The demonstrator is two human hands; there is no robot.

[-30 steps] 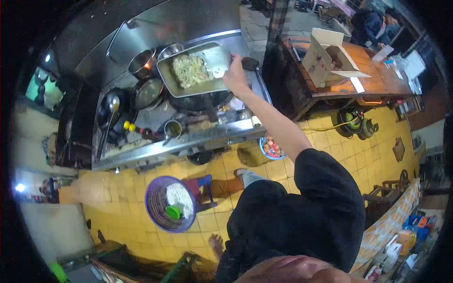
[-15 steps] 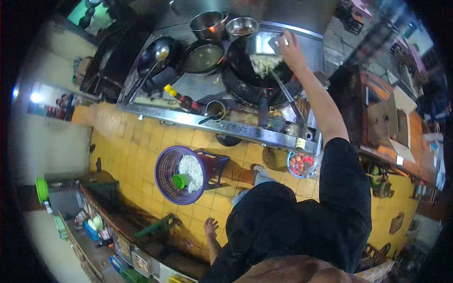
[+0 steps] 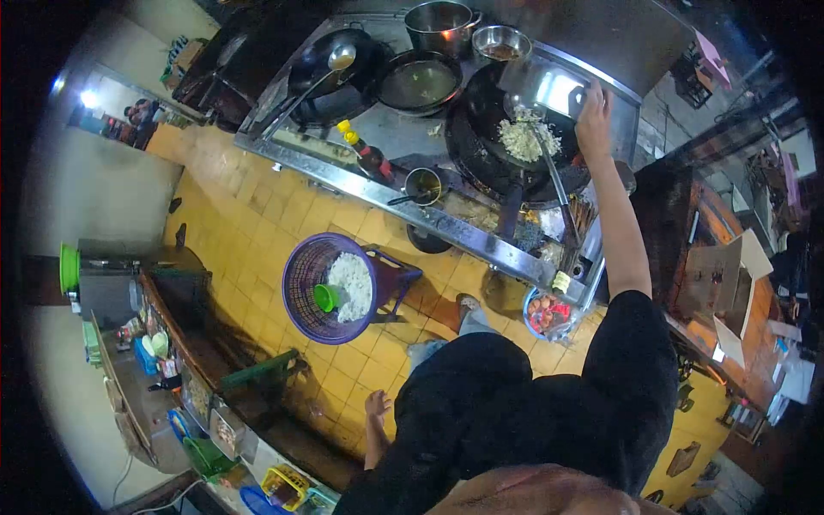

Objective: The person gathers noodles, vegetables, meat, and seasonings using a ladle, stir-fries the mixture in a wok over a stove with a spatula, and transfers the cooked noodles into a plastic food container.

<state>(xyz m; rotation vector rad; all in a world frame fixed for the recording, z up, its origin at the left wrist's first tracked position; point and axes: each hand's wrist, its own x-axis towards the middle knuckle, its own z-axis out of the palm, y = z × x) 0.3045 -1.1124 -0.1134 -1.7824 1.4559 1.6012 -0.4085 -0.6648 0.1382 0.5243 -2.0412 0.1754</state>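
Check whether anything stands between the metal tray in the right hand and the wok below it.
Nothing visible blocks the way: the right hand holds the metal tray tilted over the wok. A long-handled utensil lies across the pale food, its far end near the tray's edge; whether they touch cannot be told.
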